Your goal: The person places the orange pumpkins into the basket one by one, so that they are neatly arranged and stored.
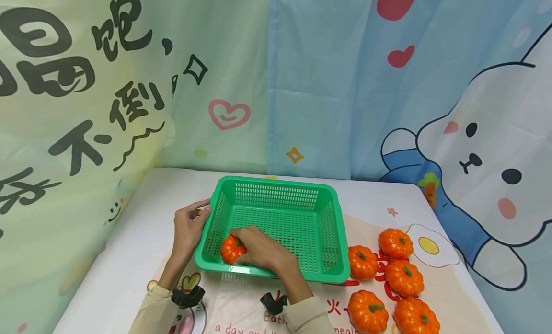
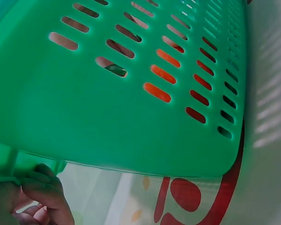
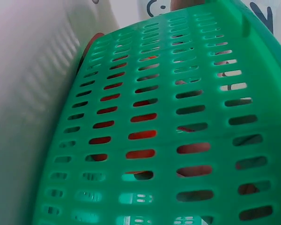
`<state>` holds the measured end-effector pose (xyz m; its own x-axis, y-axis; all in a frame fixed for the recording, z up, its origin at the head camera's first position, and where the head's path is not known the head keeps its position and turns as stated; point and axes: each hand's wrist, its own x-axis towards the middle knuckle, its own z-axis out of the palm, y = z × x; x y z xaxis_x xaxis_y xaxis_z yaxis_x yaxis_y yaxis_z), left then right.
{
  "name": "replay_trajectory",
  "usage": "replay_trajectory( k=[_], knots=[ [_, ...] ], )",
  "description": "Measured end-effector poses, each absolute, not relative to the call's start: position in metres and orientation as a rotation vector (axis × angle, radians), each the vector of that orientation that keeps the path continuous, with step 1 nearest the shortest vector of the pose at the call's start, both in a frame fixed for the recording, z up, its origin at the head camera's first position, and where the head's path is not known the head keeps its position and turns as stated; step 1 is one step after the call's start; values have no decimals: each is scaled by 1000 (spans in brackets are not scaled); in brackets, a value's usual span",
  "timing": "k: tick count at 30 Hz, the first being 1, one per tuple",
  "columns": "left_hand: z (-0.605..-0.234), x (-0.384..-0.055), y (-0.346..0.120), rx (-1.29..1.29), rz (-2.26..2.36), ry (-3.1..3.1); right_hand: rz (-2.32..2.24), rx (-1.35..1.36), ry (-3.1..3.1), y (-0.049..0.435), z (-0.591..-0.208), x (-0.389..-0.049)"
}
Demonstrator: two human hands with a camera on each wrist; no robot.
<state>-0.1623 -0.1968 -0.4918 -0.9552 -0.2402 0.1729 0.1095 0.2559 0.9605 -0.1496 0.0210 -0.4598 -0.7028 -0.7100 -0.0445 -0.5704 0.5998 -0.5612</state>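
A green plastic basket with slotted sides stands on the table. My left hand grips its left rim; the curled fingers show at the lower left of the left wrist view. Inside the basket, at the front left corner, my right hand holds a small orange pumpkin with a green stem between thumb and fingers. That pumpkin is low, near the basket floor; whether it touches the floor I cannot tell. Through the slots of the basket wall, the right wrist view shows bits of orange, with the right hand mostly hidden.
Several orange pumpkins lie right of the basket, the nearest pumpkin close to its right wall and another pumpkin at the front. A printed cloth covers the table. A printed curtain hangs behind.
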Motion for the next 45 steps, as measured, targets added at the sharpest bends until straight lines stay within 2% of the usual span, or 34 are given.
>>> replay_trajectory(
  k=[23,45],
  knots=[
    [-496,-162,-196,126,-1749,-2257,-607,-967,2542,15,-448,-145],
    [-491,-162,-196,111,-1770,-2231,-682,-975,2556,28,-443,-148]
  ],
)
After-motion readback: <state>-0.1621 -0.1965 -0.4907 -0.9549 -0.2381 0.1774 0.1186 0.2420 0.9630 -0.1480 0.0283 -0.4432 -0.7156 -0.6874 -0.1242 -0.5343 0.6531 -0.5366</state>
